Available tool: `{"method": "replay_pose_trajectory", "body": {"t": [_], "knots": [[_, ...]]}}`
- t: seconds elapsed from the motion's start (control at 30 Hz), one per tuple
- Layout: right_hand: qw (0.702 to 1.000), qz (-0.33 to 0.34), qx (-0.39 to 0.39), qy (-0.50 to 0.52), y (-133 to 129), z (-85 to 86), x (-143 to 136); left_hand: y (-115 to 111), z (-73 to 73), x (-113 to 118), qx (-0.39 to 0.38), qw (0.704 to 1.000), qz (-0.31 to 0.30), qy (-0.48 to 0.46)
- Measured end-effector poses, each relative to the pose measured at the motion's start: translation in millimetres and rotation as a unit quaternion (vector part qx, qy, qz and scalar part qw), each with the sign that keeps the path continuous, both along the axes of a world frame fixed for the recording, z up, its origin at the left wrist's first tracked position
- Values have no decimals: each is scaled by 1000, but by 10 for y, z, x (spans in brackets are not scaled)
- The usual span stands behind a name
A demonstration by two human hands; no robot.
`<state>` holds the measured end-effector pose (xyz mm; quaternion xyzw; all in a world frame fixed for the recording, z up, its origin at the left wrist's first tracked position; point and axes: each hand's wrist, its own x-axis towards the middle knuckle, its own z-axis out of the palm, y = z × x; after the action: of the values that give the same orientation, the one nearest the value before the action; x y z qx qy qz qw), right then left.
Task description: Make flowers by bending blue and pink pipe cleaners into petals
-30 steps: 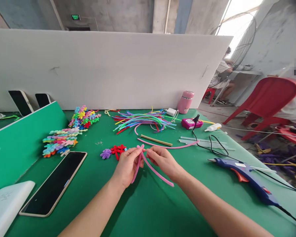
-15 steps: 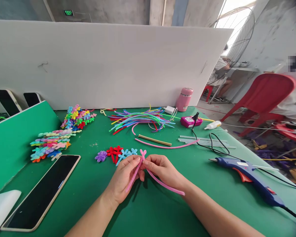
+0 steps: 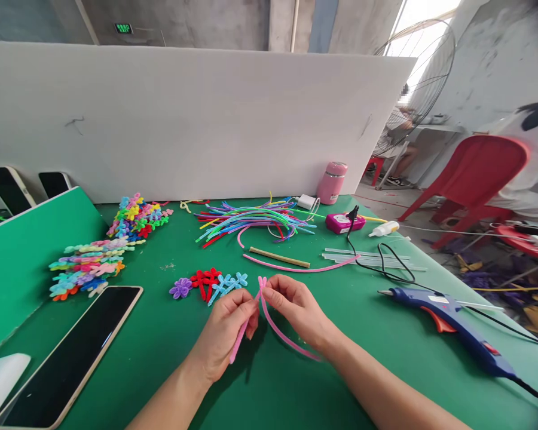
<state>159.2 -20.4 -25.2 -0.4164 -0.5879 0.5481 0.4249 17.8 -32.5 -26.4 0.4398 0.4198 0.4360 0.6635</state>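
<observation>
While fingers [image 3: 278,297] pinch pink stem [image 3: 238,345], blue flowers [image 3: 225,282] lie near.

Left forearm [image 3: 173,391] and right forearm [image 3: 381,376], both bare, enter from the lower edge and converge near the centre of the view. Left hand [image 3: 224,331] sits slightly the lower of the two, thumb pressed toward the bent index finger in a pinch, remaining fingers curled beneath. Right hand [image 3: 298,307] lies just beside it, knuckles raised, fingers curled, thumb and index together in a pinch directed at the left fingertips.
</observation>
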Motion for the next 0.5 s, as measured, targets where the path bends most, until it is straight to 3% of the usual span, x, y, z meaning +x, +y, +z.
{"method": "replay_pose_trajectory", "body": {"t": [0.27, 0.5], "knots": [[993, -57, 34, -100, -33, 88, 0, -86, 24, 41, 72, 993, -45, 81], [987, -35, 25, -153, -72, 177, -7, -125, 102, 59, 133, 981, -79, 118]]}}
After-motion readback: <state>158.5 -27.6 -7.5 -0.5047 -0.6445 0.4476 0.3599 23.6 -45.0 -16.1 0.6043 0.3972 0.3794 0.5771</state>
